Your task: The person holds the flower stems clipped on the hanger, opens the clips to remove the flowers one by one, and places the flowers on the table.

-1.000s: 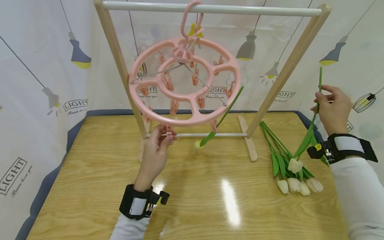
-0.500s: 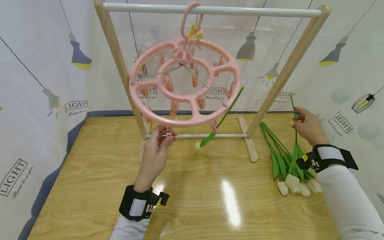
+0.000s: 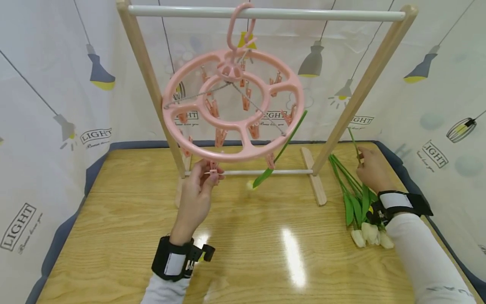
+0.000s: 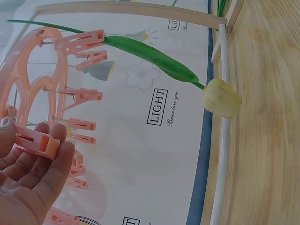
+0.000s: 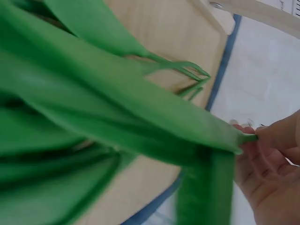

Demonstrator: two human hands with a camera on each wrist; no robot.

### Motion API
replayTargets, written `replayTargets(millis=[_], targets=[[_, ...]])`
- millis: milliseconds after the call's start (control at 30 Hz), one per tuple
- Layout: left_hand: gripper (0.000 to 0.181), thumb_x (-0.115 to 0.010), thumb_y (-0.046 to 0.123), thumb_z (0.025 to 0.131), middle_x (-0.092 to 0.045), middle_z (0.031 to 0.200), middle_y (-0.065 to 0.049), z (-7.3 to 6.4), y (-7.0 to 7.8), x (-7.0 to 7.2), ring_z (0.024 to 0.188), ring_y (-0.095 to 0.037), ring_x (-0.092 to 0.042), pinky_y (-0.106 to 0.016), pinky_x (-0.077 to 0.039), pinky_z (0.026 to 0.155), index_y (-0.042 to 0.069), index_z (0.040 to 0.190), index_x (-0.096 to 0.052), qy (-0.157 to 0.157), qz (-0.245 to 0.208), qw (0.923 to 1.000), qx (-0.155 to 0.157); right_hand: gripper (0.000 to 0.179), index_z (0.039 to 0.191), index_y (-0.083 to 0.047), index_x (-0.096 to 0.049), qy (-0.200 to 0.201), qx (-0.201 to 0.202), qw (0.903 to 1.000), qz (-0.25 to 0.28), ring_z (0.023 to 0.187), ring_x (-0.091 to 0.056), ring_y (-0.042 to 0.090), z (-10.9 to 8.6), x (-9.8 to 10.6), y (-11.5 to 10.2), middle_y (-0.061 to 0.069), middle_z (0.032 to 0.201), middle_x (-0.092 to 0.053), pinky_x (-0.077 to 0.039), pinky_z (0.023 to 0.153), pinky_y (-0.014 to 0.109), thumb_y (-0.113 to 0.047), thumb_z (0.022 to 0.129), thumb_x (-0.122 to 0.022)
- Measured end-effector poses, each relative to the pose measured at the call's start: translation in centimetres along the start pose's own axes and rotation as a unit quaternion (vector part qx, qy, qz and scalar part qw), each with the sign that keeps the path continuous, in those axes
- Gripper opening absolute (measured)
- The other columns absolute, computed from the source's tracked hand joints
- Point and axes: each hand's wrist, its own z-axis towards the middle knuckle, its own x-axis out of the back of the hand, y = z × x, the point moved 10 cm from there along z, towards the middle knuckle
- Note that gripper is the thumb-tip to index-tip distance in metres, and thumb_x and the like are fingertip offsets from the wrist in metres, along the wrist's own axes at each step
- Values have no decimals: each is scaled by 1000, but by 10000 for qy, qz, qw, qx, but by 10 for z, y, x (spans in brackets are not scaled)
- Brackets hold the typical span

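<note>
My left hand point(image 3: 194, 196) pinches a pink clothespin point(image 4: 38, 142) at the front rim of a round pink clip hanger point(image 3: 212, 153). Another clothespin point(image 4: 79, 41) on the rim grips the stem of a pale tulip point(image 4: 222, 98), which hangs bloom down. On the right, my right hand point(image 3: 373, 169) pinches the green stem point(image 3: 354, 142) of another tulip, held over a bunch of white tulips point(image 3: 357, 207) on the table. Long leaves point(image 5: 140, 108) fill much of the right wrist view, and the held tulip's bloom is low among the others in the head view.
The hanger hooks over the white top bar point(image 3: 322, 14) of a wooden stand. The stand's right post point(image 3: 364, 84) rises between the hanger and my right hand, and its foot point(image 3: 314, 177) rests on the wooden table point(image 3: 243, 261). Several other clothespins point(image 3: 253, 130) dangle from the hanger.
My right hand has moved left and down with the tulip, from out at the right to over the bunch. My left hand stays on the clothespin.
</note>
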Motion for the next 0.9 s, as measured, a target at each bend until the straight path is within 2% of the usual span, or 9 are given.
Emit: replayTargets(millis=[167, 300, 433, 733, 900], targets=[[29, -48, 1, 99, -63, 104, -28, 0, 1, 0, 94, -31, -66, -21, -53, 79, -9, 127, -47, -11, -10, 10000, -79, 53, 139, 23, -28, -104, 120, 9998, -139, 98, -53, 54, -1, -16, -2, 47, 120, -47, -47, 71, 59, 12, 88, -39], [29, -48, 0, 99, -63, 103, -27, 0, 1, 0, 94, -31, -66, -21, -54, 79, -9, 126, -47, 2, -17, 9999, -113, 56, 140, 23, -27, -306, 250, 9991, -176, 97, -55, 54, -1, -29, -6, 48, 122, -48, -49, 72, 58, 12, 87, -41], [29, -48, 0, 99, -63, 104, -27, -1, 0, 1, 94, -30, -66, -16, -52, 79, -8, 127, -47, 2, -43, 10000, -67, 57, 138, 24, -30, -423, 312, 9982, -279, 101, -52, 56, 1, -33, -10, 49, 121, -49, -48, 78, 62, 12, 83, -41], [31, -48, 0, 99, -63, 103, -27, -1, 2, 1, 94, -30, -65, -15, -51, 78, -8, 128, -47, -11, -52, 9999, -93, 61, 139, 26, -22, -1444, 32, 9877, -600, 115, -40, 62, 1, -55, -5, 54, 127, -36, -42, 93, 68, 16, 82, -43], [31, -48, 0, 99, -63, 104, -26, -1, 3, 2, 94, -30, -65, -15, -51, 78, -8, 129, -47, -10, -70, 10000, -69, 57, 138, 26, -25, -1546, 69, 9847, -798, 117, -38, 62, -1, -61, -9, 55, 129, -34, -41, 95, 68, 16, 85, -42]])
